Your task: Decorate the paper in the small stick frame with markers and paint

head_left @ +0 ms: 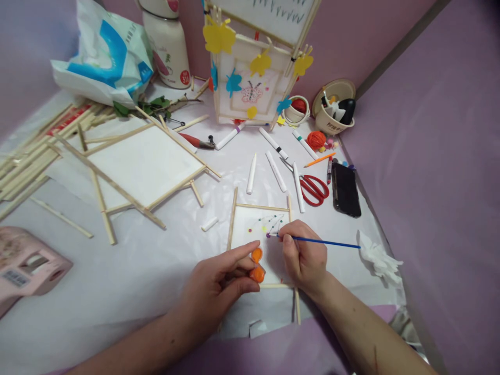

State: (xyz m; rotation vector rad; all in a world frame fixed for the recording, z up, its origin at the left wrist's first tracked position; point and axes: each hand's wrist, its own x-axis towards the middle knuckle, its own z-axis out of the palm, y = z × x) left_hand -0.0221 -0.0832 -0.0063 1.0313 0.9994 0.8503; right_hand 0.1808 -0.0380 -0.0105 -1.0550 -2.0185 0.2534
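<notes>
My left hand (222, 276) pinches a small open pot of orange paint (258, 274), its round lid flipped up beside my index finger. Between the fingers of my right hand (304, 255) is a blue-handled paintbrush (328, 241), its tip touching a purple dot on a white sheet. That sheet (242, 219) sits inside a small frame of wooden sticks (263, 207). Thin drawn lines with green dots, a red dot and a pale yellow spot show on it. Both hands hover over or rest on the sheet's lower part, hiding some of it.
Several white markers (276, 172), red-handled scissors (314, 190) and a phone (346, 190) lie beyond the frame. A larger stick frame (148, 161) lies to the left. A decorated stick lantern (253, 78) stands at the back. Crumpled tissue (377, 258) is at the right.
</notes>
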